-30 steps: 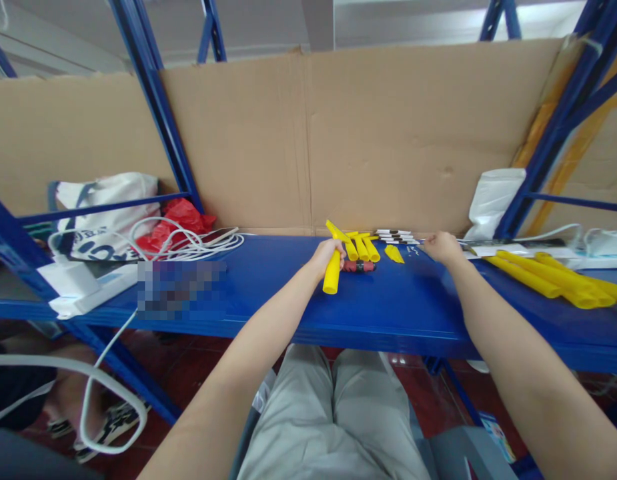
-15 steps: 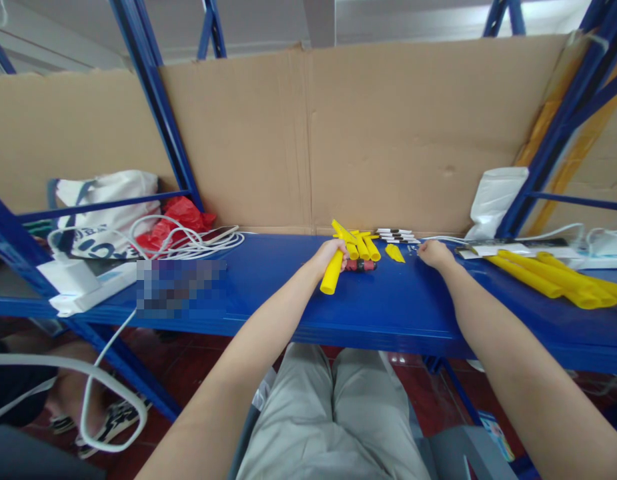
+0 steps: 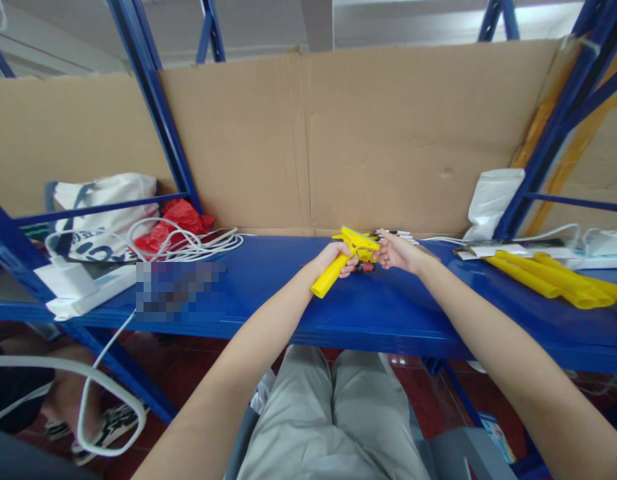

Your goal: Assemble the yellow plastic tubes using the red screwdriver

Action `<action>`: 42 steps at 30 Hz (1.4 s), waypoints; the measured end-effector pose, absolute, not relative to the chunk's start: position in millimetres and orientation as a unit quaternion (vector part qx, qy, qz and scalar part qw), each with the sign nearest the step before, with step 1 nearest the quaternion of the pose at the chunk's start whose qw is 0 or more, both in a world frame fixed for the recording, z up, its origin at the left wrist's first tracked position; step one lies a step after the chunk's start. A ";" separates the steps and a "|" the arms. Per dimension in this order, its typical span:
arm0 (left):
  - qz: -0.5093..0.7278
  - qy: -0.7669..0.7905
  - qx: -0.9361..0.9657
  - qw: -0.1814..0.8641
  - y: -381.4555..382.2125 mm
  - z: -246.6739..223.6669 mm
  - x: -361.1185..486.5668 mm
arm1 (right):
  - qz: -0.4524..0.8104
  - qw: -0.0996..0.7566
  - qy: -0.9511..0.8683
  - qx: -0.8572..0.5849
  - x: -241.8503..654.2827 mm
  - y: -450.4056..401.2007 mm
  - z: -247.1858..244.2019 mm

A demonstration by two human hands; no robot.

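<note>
My left hand is closed around a yellow tool with a tubular handle, its open end toward me. The flatter yellow head sticks out beyond my fingers, up and to the right. Close against that head is my right hand, fingers bent together; anything small between them is too fine to make out. A red and black object lies on the shelf beneath, partly covered by my hands. Behind my right fingers, white sticks with black bands show in part.
Several yellow tubes lie on the blue shelf at the right, near a white pouch. At the left are a white power strip, coiled white cables, a red plastic bag and a cloth bag. Cardboard stands behind.
My right hand has moved left from the small parts on the shelf to the head of the yellow tool. My left hand keeps hold, with the handle turned slightly.
</note>
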State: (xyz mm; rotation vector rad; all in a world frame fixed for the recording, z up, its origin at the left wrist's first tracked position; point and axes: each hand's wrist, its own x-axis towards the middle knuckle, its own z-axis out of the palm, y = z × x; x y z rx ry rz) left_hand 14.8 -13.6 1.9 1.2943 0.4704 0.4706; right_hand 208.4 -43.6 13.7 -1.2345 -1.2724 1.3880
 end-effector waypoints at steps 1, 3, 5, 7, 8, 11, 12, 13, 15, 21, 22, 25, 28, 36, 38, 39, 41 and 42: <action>0.215 0.209 0.593 0.747 -15.1 2.7 15.3 | 0.576 0.423 -0.513 -0.476 204.1 -45.6 14.3; 0.209 0.207 0.595 0.748 -18.4 4.8 16.0 | 0.599 0.423 -0.512 -0.448 198.1 -47.8 14.8; 0.208 0.215 0.594 0.746 -21.3 6.8 16.6 | 0.609 0.431 -0.501 -0.438 194.7 -48.2 14.8; 0.214 0.221 0.592 0.745 -22.9 7.7 17.2 | 0.616 0.442 -0.486 -0.434 193.1 -47.6 14.5; 0.217 0.222 0.591 0.745 -22.9 7.6 17.3 | 0.619 0.447 -0.479 -0.433 192.8 -47.0 14.1; 0.224 0.218 0.584 0.749 -20.8 5.4 17.2 | 0.607 0.460 -0.485 -0.430 192.6 -44.7 12.4; 0.225 0.219 0.582 0.750 -19.8 4.5 17.1 | 0.600 0.461 -0.492 -0.429 192.6 -43.9 11.8; 0.226 0.221 0.580 0.751 -19.0 3.8 17.0 | 0.596 0.461 -0.500 -0.428 192.5 -43.3 11.3; 0.227 0.221 0.580 0.751 -18.8 3.3 17.1 | 0.596 0.458 -0.504 -0.426 192.0 -42.5 10.7; 0.244 0.233 0.565 0.753 -25.8 8.4 19.2 | 0.619 0.468 -0.468 -0.423 189.4 -43.3 11.5; 0.246 0.241 0.558 0.755 -26.8 9.4 19.4 | 0.622 0.472 -0.459 -0.424 190.0 -42.7 11.4; 0.263 0.258 0.536 0.760 -28.3 11.7 19.4 | 0.620 0.484 -0.441 -0.433 197.5 -37.7 9.8; 0.304 0.264 0.512 0.759 -28.2 12.4 19.1 | 0.603 0.499 -0.427 -0.453 215.5 -27.9 6.7; 0.434 0.318 0.400 0.742 -25.0 10.7 15.8 | 0.476 0.587 -0.333 -0.564 283.5 -7.8 -4.8; 0.447 0.353 0.382 0.728 -24.6 10.9 15.4 | 0.463 0.587 -0.316 -0.584 292.5 -7.1 -7.4; 0.452 0.369 0.379 0.718 -24.4 10.9 15.4 | 0.458 0.586 -0.313 -0.591 295.2 -6.9 -8.6; 0.459 0.395 0.379 0.700 -23.3 10.2 15.6 | 0.448 0.581 -0.319 -0.600 297.7 -6.4 -10.6; 0.461 0.406 0.381 0.691 -22.5 9.5 15.8 | 0.443 0.577 -0.325 -0.604 297.9 -6.1 -11.4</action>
